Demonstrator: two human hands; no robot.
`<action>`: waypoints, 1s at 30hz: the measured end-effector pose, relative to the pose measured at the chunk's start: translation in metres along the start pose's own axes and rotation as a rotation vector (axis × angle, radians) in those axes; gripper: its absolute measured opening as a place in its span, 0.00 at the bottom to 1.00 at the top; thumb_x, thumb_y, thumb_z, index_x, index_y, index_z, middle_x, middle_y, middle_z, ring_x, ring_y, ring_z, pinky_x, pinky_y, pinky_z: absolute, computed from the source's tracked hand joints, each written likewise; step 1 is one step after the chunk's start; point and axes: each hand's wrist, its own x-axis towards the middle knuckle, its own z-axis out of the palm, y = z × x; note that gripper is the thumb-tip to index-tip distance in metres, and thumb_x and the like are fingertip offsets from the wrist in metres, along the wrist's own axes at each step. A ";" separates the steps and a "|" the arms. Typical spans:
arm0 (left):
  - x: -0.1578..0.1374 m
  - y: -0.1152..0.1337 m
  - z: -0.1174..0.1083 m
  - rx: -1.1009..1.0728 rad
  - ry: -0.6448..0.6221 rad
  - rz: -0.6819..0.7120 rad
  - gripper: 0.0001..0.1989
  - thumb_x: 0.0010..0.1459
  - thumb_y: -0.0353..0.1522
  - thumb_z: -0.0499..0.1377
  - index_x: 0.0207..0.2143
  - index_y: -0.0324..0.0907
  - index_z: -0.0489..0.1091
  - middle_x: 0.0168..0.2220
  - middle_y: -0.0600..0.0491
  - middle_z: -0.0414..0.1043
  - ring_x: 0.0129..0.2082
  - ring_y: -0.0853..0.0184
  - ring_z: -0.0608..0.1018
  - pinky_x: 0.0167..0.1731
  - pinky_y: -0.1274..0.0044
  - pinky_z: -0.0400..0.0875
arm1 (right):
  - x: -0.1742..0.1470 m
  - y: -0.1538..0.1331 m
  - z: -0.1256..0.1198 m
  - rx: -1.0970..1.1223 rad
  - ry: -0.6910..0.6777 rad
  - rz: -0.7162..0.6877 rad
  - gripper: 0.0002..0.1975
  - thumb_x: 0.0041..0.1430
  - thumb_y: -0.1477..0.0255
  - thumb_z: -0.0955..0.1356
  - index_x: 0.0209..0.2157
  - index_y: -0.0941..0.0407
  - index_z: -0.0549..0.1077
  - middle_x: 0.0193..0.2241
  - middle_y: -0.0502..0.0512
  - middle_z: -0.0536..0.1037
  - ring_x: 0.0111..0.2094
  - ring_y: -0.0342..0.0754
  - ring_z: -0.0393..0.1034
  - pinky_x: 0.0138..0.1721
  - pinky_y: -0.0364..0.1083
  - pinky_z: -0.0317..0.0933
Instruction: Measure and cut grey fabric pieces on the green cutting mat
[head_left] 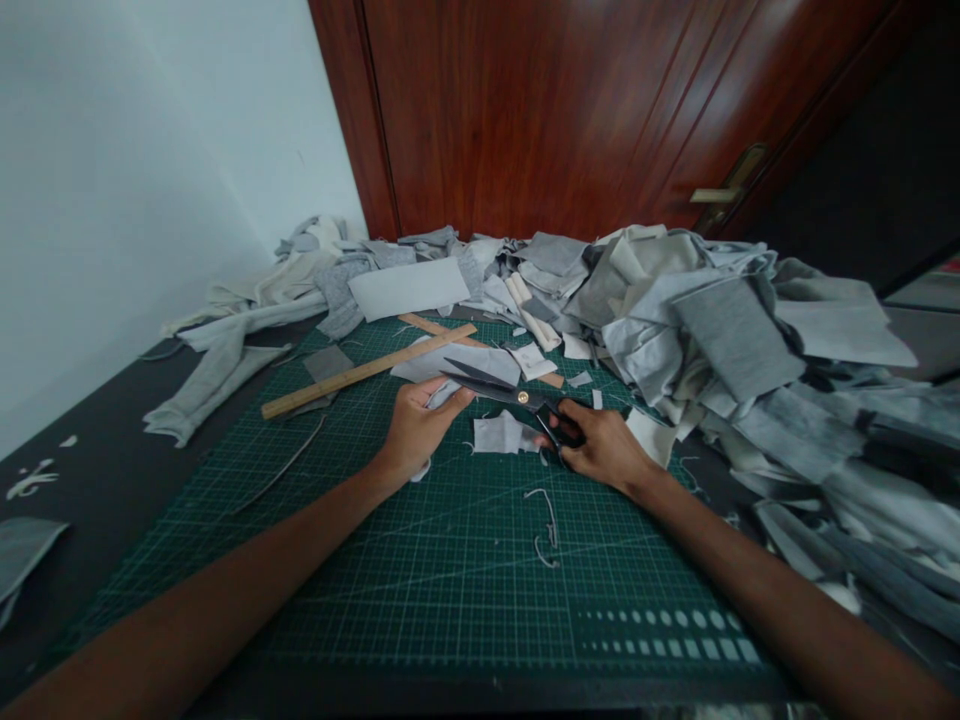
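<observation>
My right hand (604,440) is closed round the black handles of a pair of scissors (495,387), whose blades point left and are slightly apart. A small piece of light grey fabric (442,394) is pinched between the fingers of my left hand (420,425), close to the blade tips. Most of that piece is hidden by the fingers. Below the scissors, a light fabric scrap (496,434) lies on the green cutting mat (420,580). Behind the blades lies a larger pale fabric piece (487,364).
Two wooden rulers, one a long yellowish ruler (367,372), cross on the mat. Piles of grey and white fabric (739,335) line the back and right side. Thin fabric strips (551,525) lie in front. A wooden door (525,120) stands behind, a white wall (150,180) at left.
</observation>
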 end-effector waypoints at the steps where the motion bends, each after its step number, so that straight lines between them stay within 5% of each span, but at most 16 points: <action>1: 0.000 0.000 0.000 0.001 0.008 0.004 0.07 0.53 0.35 0.66 0.28 0.40 0.78 0.23 0.53 0.75 0.24 0.70 0.74 0.17 0.82 0.62 | 0.000 -0.001 -0.001 0.001 -0.008 0.001 0.12 0.60 0.60 0.68 0.34 0.54 0.66 0.25 0.48 0.72 0.23 0.44 0.65 0.26 0.43 0.50; 9: 0.001 0.000 0.002 0.006 0.049 -0.024 0.07 0.52 0.35 0.67 0.31 0.40 0.80 0.20 0.53 0.74 0.24 0.67 0.76 0.17 0.81 0.64 | 0.000 -0.007 -0.005 -0.022 -0.019 -0.001 0.15 0.58 0.57 0.69 0.36 0.54 0.66 0.27 0.50 0.72 0.24 0.45 0.64 0.27 0.44 0.50; 19: 0.000 -0.002 0.000 -0.002 0.012 -0.032 0.08 0.52 0.36 0.67 0.27 0.39 0.77 0.19 0.55 0.72 0.22 0.69 0.73 0.17 0.82 0.62 | 0.000 -0.002 -0.004 -0.031 -0.011 -0.009 0.08 0.60 0.65 0.67 0.35 0.54 0.66 0.28 0.51 0.74 0.24 0.44 0.65 0.27 0.44 0.51; 30: 0.002 -0.004 0.000 0.011 0.044 -0.020 0.08 0.52 0.36 0.67 0.30 0.40 0.79 0.21 0.53 0.74 0.24 0.67 0.76 0.17 0.81 0.65 | 0.000 -0.007 -0.005 -0.047 -0.020 0.006 0.13 0.59 0.59 0.68 0.36 0.54 0.66 0.29 0.51 0.74 0.25 0.45 0.66 0.27 0.44 0.50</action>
